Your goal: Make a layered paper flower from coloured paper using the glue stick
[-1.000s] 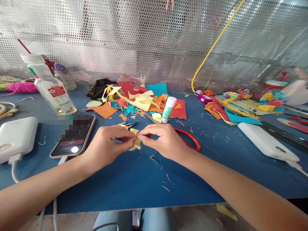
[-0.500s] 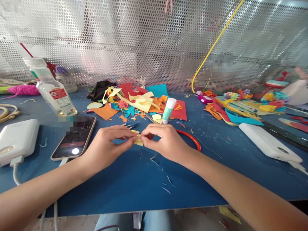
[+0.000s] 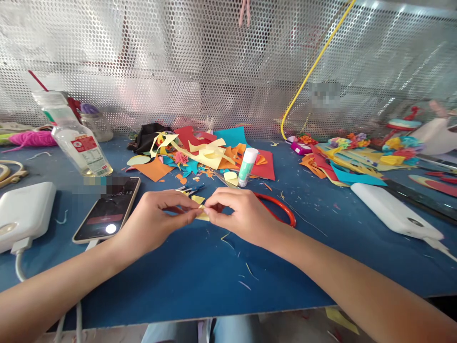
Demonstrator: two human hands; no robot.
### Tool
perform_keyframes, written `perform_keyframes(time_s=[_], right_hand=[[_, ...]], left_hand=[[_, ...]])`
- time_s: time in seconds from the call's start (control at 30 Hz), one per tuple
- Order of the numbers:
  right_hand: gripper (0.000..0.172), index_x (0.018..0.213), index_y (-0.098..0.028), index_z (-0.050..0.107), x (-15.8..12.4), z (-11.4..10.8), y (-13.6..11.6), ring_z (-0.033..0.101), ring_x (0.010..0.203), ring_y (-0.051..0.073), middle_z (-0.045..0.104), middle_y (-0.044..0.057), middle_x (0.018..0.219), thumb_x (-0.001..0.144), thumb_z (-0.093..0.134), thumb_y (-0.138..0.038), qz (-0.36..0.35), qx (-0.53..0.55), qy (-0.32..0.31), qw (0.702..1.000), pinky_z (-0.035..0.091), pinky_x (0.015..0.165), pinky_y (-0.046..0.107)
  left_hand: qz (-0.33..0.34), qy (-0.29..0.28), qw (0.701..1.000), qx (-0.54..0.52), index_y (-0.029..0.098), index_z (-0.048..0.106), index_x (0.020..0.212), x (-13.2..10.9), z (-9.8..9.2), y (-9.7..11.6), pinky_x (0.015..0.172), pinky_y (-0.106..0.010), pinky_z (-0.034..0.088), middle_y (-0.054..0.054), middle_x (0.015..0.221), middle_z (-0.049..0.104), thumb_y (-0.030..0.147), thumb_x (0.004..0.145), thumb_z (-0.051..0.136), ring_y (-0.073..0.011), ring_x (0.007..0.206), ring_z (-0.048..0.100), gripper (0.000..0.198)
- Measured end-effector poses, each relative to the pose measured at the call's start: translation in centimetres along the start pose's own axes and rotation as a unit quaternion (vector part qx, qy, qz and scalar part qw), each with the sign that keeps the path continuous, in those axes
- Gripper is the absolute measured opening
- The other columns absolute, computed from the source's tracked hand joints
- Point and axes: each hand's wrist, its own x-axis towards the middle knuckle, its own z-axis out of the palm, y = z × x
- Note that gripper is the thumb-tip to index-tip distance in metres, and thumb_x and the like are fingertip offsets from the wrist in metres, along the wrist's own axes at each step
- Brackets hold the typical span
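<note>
Both hands meet mid-table, low over the blue table (image 3: 200, 281): left hand (image 3: 157, 224) and right hand (image 3: 240, 215) each pinch the same small pale-yellow paper piece (image 3: 202, 215) between thumb and forefinger, fingers pressed together on it from opposite sides, other fingers curled in. The piece sits between the two sets of fingertips, mostly hidden; only a yellow sliver shows, so I can't tell its exact shape or whether it's folded, rolled or torn. Looks like mid-shaping work on one small part, judged early to middle: no finished yellow item near the hands. Cutting appears largely done: the heap of coloured paper offcuts (image 3: 210, 155) (red, orange, teal, yellow) lies just beyond the hands, scraps and slivers scattered across the near table. The white-and-green glue stick (image 3: 247, 166) stands upright and capped at the heap's right edge, untouched, so gluing of this piece seems still ahead. The red-handled scissors (image 3: 282, 209) lie just right of the right hand, set down. Far right, small finished paper flowers (image 3: 352, 139) sit among more coloured sheets, suggesting some items are complete. Left: a smartphone with lit screen (image 3: 107, 209), a white power bank (image 3: 24, 212), a clear plastic bottle (image 3: 76, 143). Right: a white oblong power bank (image 3: 391, 209).
</note>
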Motion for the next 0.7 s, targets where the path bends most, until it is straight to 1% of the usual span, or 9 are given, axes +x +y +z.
perform_keyframes(time_s=[0.1,0.23,0.3,0.4,0.5,0.57,0.7], right_hand=[[0.009,0.077,-0.016,0.06,0.01,0.05,0.01,0.05,0.065,0.009,0.055,0.0,0.071,0.08,0.052,-0.015,-0.003,-0.004,-0.008,1.0,0.041,0.063,0.021],[0.011,0.081,-0.016,0.06,-0.03,0.2,-0.12,0.052,0.069,0.01,0.058,0.002,0.076,0.083,0.05,-0.018,-0.004,0.003,-0.018,1.0,0.042,0.065,0.022],[0.01,0.08,-0.016,0.06,-0.03,0.25,-0.2,0.052,0.069,0.01,0.058,0.002,0.076,0.082,0.05,-0.018,0.007,0.003,-0.015,1.0,0.042,0.064,0.022],[0.008,0.077,-0.016,0.058,-0.01,0.27,-0.28,0.052,0.068,0.01,0.057,0.001,0.074,0.08,0.052,-0.019,0.036,0.001,-0.001,0.999,0.043,0.064,0.022],[0.008,0.073,-0.016,0.056,0.01,0.27,-0.31,0.051,0.066,0.01,0.056,0.001,0.072,0.079,0.051,-0.018,0.05,0.002,-0.001,0.999,0.043,0.063,0.022],[0.009,0.074,-0.016,0.056,0.01,0.29,-0.34,0.05,0.065,0.01,0.055,0.001,0.072,0.079,0.05,-0.016,0.04,-0.001,-0.006,0.999,0.042,0.062,0.022],[0.011,0.077,-0.017,0.057,-0.04,0.42,-0.57,0.051,0.069,0.01,0.056,0.001,0.073,0.08,0.048,-0.011,-0.004,-0.029,-0.014,0.999,0.042,0.066,0.022]], left_hand=[[-0.02,-0.005,1.0,-0.001,0.02,0.067,0.071,0.06,0.0,0.12,0.06,-0.02,0.048,0.0,0.071,0.067,0.03,0.072,0.063,-0.0129,0.066,0.06,0.011],[-0.046,-0.02,0.998,0.033,0.019,0.066,0.069,0.17,0.08,0.2,0.06,-0.022,0.048,0.001,0.068,0.066,0.029,0.07,0.064,-0.0129,0.063,0.059,0.011],[-0.036,-0.029,0.998,0.04,0.02,0.067,0.073,0.14,0.15,0.15,0.059,-0.022,0.047,0.0,0.072,0.067,0.031,0.073,0.061,-0.0135,0.065,0.058,0.013],[-0.003,-0.026,0.999,0.024,0.021,0.068,0.078,0.04,0.25,-0.04,0.061,-0.022,0.046,-0.002,0.081,0.067,0.032,0.077,0.057,-0.0147,0.072,0.059,0.016],[-0.003,-0.014,1.0,0.019,0.022,0.068,0.077,0.02,0.33,-0.21,0.06,-0.021,0.046,-0.001,0.082,0.067,0.031,0.076,0.058,-0.0144,0.073,0.059,0.013],[-0.012,-0.014,1.0,0.023,0.022,0.068,0.075,0.07,0.39,-0.25,0.058,-0.021,0.045,-0.001,0.079,0.066,0.031,0.075,0.059,-0.0135,0.069,0.058,0.013],[-0.031,-0.018,0.998,0.048,0.019,0.065,0.068,0.12,0.46,-0.26,0.055,-0.021,0.043,0.0,0.067,0.063,0.033,0.071,0.061,-0.012,0.06,0.053,0.015]])
